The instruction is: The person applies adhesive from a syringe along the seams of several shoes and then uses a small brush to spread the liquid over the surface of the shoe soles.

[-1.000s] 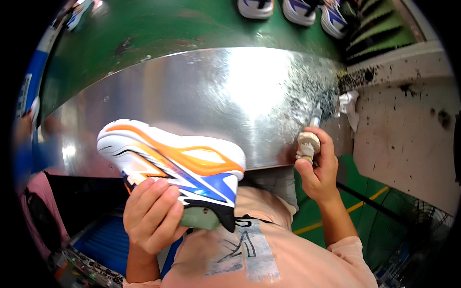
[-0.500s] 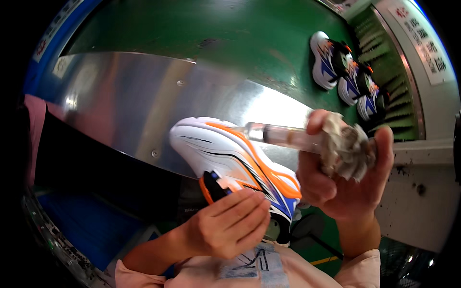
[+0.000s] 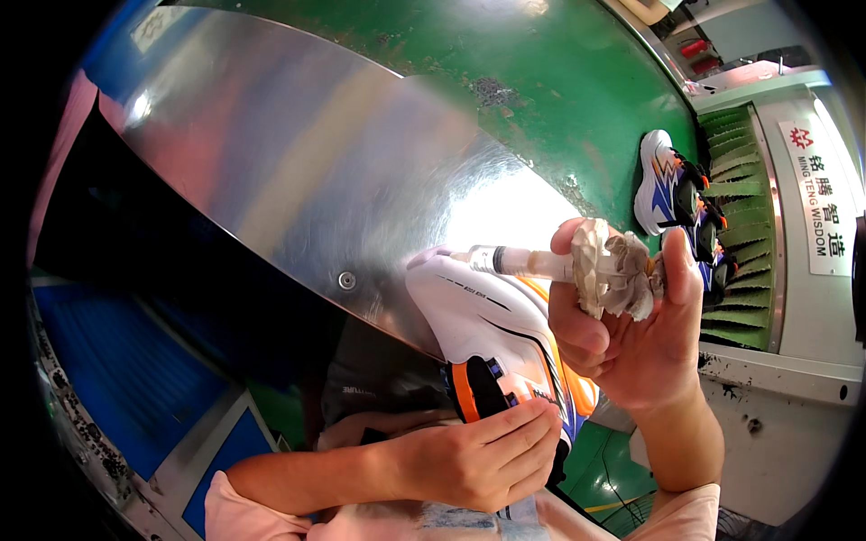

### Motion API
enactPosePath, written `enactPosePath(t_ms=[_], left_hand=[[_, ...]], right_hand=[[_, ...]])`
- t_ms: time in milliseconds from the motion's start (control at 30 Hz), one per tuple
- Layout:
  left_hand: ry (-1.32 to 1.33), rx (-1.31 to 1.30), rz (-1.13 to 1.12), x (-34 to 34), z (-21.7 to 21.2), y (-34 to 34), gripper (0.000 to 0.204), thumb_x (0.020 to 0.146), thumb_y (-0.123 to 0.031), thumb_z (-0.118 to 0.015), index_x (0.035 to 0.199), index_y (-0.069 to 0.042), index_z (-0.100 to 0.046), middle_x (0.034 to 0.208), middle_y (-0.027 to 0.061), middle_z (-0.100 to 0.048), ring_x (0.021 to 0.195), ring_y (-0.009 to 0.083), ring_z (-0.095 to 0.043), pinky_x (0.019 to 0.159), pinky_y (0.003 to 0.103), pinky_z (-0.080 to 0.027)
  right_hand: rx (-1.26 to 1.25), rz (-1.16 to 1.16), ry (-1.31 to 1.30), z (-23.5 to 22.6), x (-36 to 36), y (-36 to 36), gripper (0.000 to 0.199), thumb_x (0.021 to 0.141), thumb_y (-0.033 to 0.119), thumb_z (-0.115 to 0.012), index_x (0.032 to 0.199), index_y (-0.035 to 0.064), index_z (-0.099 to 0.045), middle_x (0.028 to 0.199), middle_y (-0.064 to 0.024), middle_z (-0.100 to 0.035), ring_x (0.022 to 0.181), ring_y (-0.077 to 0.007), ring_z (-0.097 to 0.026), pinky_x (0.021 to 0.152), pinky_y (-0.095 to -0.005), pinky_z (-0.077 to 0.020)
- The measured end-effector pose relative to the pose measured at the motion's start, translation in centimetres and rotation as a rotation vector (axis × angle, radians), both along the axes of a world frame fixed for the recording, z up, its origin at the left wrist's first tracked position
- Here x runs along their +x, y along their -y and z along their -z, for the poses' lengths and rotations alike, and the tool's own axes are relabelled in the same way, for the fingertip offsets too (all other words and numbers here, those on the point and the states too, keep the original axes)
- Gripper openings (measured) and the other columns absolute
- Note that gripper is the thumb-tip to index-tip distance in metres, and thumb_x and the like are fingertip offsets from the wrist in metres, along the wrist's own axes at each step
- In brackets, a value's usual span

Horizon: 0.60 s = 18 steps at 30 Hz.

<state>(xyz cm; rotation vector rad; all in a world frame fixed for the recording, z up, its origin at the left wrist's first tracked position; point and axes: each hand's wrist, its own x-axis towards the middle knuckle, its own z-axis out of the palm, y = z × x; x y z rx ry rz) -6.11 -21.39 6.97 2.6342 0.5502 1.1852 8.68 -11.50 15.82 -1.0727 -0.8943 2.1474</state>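
At edge of shiny steel surface (image 3: 298, 144), white-orange-blue running shoe (image 3: 483, 311) angles toe-away from left hand (image 3: 483, 455), grip pinching its side; right hand (image 3: 645, 356), nearer the toe, clasps clear plastic syringe (image 3: 532, 262), long axis leftward, tip beside toe.

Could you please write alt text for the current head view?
A person's left hand holds a white, orange and blue shoe, while the right hand holds a clear syringe with its tip close to the shoe's toe. Beyond them, a shiny metal sheet covers part of a green table, with more shoes at the right.
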Motion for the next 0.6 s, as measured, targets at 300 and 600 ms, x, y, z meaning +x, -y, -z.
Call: enactPosePath(t_ms=[300, 600], left_hand=[[-0.031, 0.018, 0.01, -0.3, -0.4, -0.4, 0.014, 0.081, -0.012, -0.059, 0.092, -0.003, -0.061, 0.102, 0.0106, -0.065, 0.099, 0.024, -0.063, 0.094, 0.036, -0.049], [-0.057, -0.028, 0.052, -0.1, -1.0, -0.7, 0.014, 0.077, -0.008, -0.06, 0.089, -0.004, -0.063, 0.1, 0.0095, -0.066, 0.094, 0.0223, -0.064, 0.09, 0.035, -0.051]], right_hand=[[0.16, -0.04, 0.23, -1.4, -1.4, 0.2, 0.078, 0.088, 0.07, -0.033, 0.118, -0.0013, -0.042, 0.062, -0.0043, -0.046, 0.048, -0.0053, -0.033, 0.04, -0.0185, -0.0244], [0.143, 0.082, 0.125, -1.3, 3.7, 4.8, 0.086, 0.081, 0.068, -0.051, 0.126, -0.0059, -0.039, 0.091, -0.0083, -0.052, 0.07, -0.0104, -0.045, 0.06, -0.0226, -0.0364]])
